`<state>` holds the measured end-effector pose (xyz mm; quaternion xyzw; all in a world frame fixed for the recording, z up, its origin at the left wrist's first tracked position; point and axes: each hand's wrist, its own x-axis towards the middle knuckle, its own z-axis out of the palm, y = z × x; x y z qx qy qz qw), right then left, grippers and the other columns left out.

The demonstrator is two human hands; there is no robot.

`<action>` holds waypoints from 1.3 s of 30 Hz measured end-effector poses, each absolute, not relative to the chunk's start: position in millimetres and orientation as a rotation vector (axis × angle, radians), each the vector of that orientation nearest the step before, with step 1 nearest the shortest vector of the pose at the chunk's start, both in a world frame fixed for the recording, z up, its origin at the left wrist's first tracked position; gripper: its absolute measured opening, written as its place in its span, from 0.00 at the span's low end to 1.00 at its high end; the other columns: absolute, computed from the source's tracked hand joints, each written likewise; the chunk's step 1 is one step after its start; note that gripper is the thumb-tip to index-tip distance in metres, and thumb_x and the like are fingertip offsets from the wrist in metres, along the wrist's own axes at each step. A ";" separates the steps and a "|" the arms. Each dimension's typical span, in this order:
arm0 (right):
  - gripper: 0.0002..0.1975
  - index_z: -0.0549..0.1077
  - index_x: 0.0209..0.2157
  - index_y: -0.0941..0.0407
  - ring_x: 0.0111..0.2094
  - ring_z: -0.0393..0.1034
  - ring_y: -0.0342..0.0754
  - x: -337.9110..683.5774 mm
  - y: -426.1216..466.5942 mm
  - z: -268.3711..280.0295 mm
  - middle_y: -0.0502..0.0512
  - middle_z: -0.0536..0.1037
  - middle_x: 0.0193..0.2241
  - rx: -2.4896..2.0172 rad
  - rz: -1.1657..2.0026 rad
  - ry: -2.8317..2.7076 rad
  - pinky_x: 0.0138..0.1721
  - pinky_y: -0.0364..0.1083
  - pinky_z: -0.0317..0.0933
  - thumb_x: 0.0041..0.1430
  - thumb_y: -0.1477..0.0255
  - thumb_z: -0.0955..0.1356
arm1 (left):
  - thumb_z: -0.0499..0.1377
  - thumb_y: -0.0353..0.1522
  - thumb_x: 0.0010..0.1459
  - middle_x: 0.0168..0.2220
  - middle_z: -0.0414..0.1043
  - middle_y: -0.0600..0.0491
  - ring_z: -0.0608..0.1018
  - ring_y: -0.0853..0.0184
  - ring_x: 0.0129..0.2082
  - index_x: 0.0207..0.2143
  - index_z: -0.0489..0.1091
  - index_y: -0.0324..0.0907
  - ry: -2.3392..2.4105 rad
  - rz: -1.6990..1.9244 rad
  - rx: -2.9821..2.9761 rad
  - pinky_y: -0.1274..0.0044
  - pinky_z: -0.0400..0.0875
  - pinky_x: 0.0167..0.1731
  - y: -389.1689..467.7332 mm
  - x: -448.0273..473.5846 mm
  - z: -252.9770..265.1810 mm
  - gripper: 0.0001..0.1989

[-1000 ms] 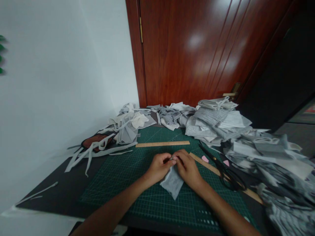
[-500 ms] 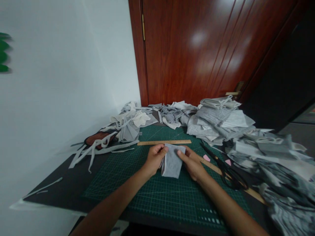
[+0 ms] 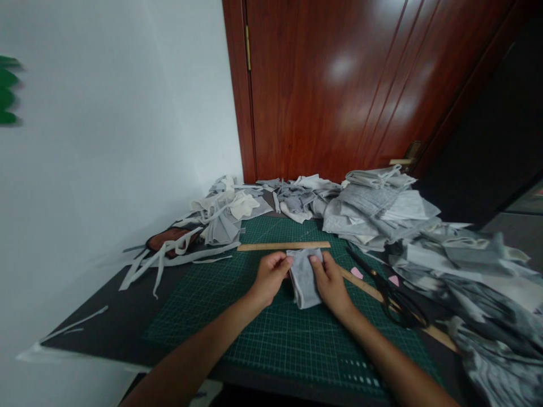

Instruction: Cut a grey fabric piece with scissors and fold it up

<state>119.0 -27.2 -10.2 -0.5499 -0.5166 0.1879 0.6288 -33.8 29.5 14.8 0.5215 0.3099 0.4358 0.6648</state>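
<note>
A folded piece of grey fabric (image 3: pixel 305 280) with a paler edge is held up above the green cutting mat (image 3: pixel 203 328). My left hand (image 3: pixel 271 277) pinches its upper left corner between thumb and fingers. On the other side, my right hand (image 3: pixel 333 282) grips the right edge, thumb flat on the front face and fingers behind, out of sight. Beyond the fabric lies a short wooden ruler (image 3: pixel 283 246). To the right of my right hand are a longer wooden ruler (image 3: pixel 365 287) and black scissors (image 3: pixel 392 294) lying across it.
Piles of grey and white fabric (image 3: pixel 382 209) line the back and right of the table. Fabric strips (image 3: pixel 169 254) and a brown piece (image 3: pixel 165 240) lie at the left. Two pink chalk-like pieces (image 3: pixel 356 273) sit near the scissors. A wooden door (image 3: pixel 318 85) stands behind.
The folded fabric has shifted slightly right and turned, showing its layered left edge more. My right thumb has moved further over its front. The things on the table stay put.
</note>
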 end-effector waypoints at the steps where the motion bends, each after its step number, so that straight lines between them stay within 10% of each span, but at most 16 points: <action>1: 0.13 0.70 0.35 0.53 0.29 0.66 0.48 120.0 -28.1 -10.0 0.47 0.72 0.26 -1.286 0.365 -1.232 0.31 0.45 0.62 0.68 0.59 0.64 | 0.71 0.46 0.48 0.26 0.74 0.53 0.75 0.68 0.27 0.27 0.73 0.37 0.710 1.000 1.207 0.76 0.73 0.31 29.5 -33.8 14.0 0.20; 22: 0.14 0.73 0.47 0.55 0.46 0.71 0.56 112.3 -39.2 -1.7 0.60 0.75 0.44 -1.315 0.115 -1.442 0.49 0.56 0.66 0.62 0.65 0.71 | 0.72 0.43 0.45 0.25 0.71 0.55 0.73 0.70 0.26 0.27 0.72 0.37 0.788 1.096 1.104 0.78 0.72 0.26 30.2 -34.3 17.2 0.19; 39: 0.09 0.75 0.46 0.53 0.42 0.73 0.51 99.3 -53.0 11.0 0.56 0.76 0.40 -1.172 0.126 -1.509 0.44 0.50 0.67 0.70 0.73 0.64 | 0.72 0.46 0.48 0.31 0.78 0.51 0.80 0.66 0.31 0.33 0.76 0.36 0.557 0.973 1.279 0.73 0.80 0.35 23.5 -35.0 19.5 0.22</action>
